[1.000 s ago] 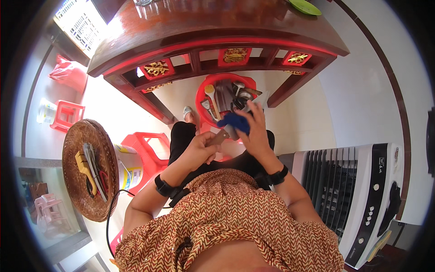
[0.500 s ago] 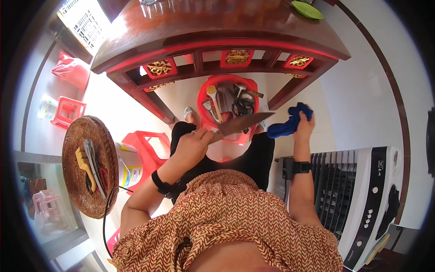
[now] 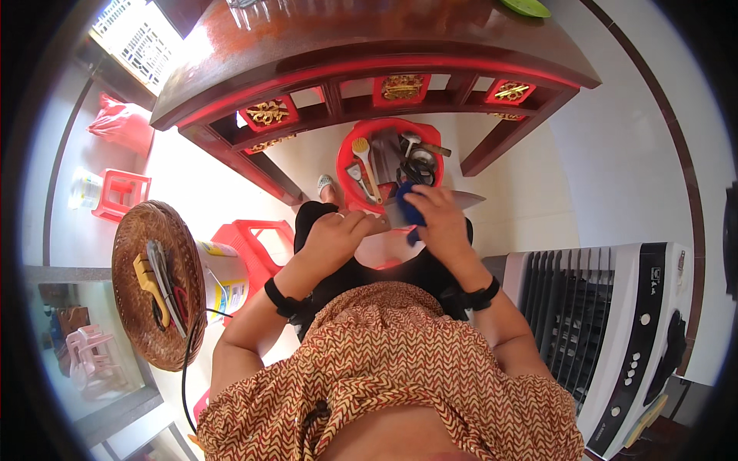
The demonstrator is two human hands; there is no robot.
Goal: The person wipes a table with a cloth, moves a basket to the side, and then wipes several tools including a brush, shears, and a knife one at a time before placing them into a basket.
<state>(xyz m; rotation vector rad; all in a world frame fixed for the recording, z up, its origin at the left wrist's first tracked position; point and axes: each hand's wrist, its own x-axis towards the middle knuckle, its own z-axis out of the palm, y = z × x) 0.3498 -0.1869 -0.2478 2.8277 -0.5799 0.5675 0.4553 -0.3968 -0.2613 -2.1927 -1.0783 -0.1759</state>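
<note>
My left hand [image 3: 335,243] is closed around the handle of a kitchen knife [image 3: 466,200], whose broad blade points to the right. A dark blue cloth [image 3: 410,209] is gripped in my right hand [image 3: 447,229] and lies over the middle of the blade; the fingers press it there. The blade's tip sticks out beyond that hand. Just past the knife stands a red basin [image 3: 344,165] of kitchen tools, among them a long-handled brush [image 3: 363,154], a spatula [image 3: 356,172] and a ladle [image 3: 412,140]. My hand and the cloth hide part of its near side.
A dark wooden table [image 3: 369,38] stands ahead, with a green plate [image 3: 526,8] at its far right. On the left, a woven tray [image 3: 127,269] holding scissors and other tools rests over a white bucket [image 3: 223,265], beside a red stool [image 3: 265,246]. An air cooler [image 3: 626,346] is at my right.
My right hand has brought the blue cloth leftward from out at the right onto the blade. The knife has shifted slightly right, still in my left hand.
</note>
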